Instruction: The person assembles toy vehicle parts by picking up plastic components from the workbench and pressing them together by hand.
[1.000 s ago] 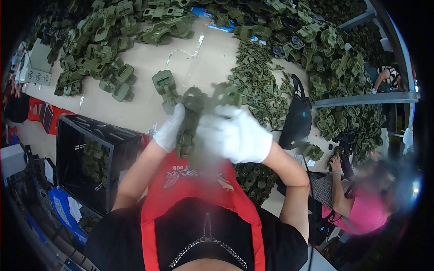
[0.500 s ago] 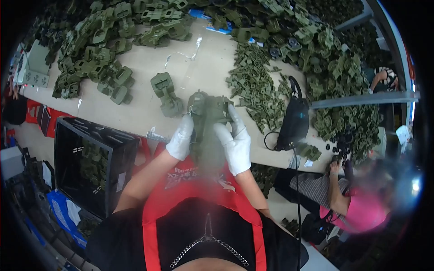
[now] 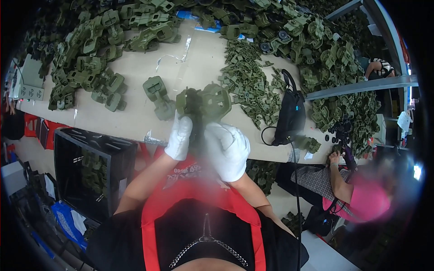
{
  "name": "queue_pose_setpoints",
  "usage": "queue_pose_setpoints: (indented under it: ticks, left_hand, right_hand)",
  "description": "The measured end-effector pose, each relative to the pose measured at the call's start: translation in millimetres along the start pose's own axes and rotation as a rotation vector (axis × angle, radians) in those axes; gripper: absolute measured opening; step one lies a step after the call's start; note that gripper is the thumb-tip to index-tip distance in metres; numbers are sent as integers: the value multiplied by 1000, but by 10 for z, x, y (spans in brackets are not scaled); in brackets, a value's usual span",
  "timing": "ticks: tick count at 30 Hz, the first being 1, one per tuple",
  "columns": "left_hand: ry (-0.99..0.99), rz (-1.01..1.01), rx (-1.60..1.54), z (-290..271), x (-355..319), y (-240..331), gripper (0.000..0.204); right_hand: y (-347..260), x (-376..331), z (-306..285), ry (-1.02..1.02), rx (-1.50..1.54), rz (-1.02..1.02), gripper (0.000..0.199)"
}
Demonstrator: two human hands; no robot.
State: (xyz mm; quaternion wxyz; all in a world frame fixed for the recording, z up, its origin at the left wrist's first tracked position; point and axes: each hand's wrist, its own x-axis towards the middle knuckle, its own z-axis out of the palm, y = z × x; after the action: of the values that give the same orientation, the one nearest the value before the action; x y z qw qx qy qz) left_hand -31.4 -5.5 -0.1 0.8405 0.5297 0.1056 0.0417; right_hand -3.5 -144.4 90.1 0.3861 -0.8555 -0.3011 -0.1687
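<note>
Just over the near table edge, I hold an olive-green plastic toy vehicle body (image 3: pixel 216 103) with wide openings in its shell. My left hand (image 3: pixel 180 137), in a white glove, grips its left side with the thumb along it. My right hand (image 3: pixel 230 151), gloved too, has its fingers curled in against the lower right of the body. A hazy smear across the middle hides what its fingertips pinch. Beyond my left hand, another green vehicle body (image 3: pixel 159 97) lies alone on the tabletop (image 3: pixel 135 77).
Green bodies (image 3: pixel 90 67) are heaped at the left. Small green parts (image 3: pixel 251 77) and bigger piles (image 3: pixel 332 56) cover the right side. A black bag (image 3: pixel 291 115) with a cable lies near the right edge. A black crate (image 3: pixel 97 171) stands at lower left. A person in pink (image 3: pixel 357 194) works at right.
My right hand has gone from spread fingers to curled ones, lower on the body. The green body has turned in my hands and shows a wider face. My view has shifted slightly.
</note>
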Motion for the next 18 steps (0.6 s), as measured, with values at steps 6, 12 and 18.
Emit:
queue_pose_setpoints:
  ticks: [6, 12, 18]
  left_hand:
    - [-21, -63, -177, 126, -7, 212, 103]
    - [14, -23, -224, -97, 39, -72, 95]
    - [364, -105, -507, -498, 138, 200, 83]
  right_hand:
    - [-109, 54, 4, -147, -44, -33, 24]
    - [-34, 239, -84, -58, -14, -28, 27]
    - [841, 170, -64, -252, -127, -193, 28]
